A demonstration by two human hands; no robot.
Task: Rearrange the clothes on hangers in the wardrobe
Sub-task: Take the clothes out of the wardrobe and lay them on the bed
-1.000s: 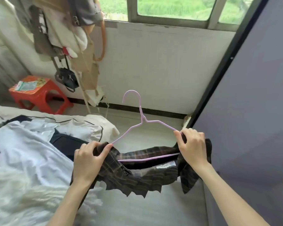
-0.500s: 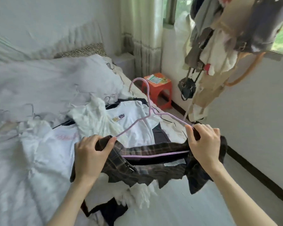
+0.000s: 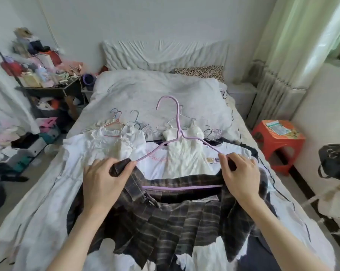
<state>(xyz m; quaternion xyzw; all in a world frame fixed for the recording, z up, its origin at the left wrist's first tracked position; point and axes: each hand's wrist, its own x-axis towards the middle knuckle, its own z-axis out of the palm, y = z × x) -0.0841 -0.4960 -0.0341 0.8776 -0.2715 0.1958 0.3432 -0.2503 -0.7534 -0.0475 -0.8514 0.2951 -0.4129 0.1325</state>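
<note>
Far left: cluttered shelf unit [image 3: 47, 89], items blurred. Left hand [image 3: 104, 180] grips the left end of the plaid skirt's [image 3: 184, 218] waistband, fingers curled round the dark fabric at the tip of the lilac hanger [image 3: 177, 133]. Skirt hangs from the hanger's lower bar, held up over the near part of the bed [image 3: 145, 90]; hook points up, toward the far side. Behind it, white garments [image 3: 183, 153] on hangers lie flat on the bed. Right hand [image 3: 237, 173] pinches the hanger's right shoulder and the waistband there. Far right: orange stool [image 3: 278, 141] on the floor, dark handbag [image 3: 333, 161] hanging.
</note>
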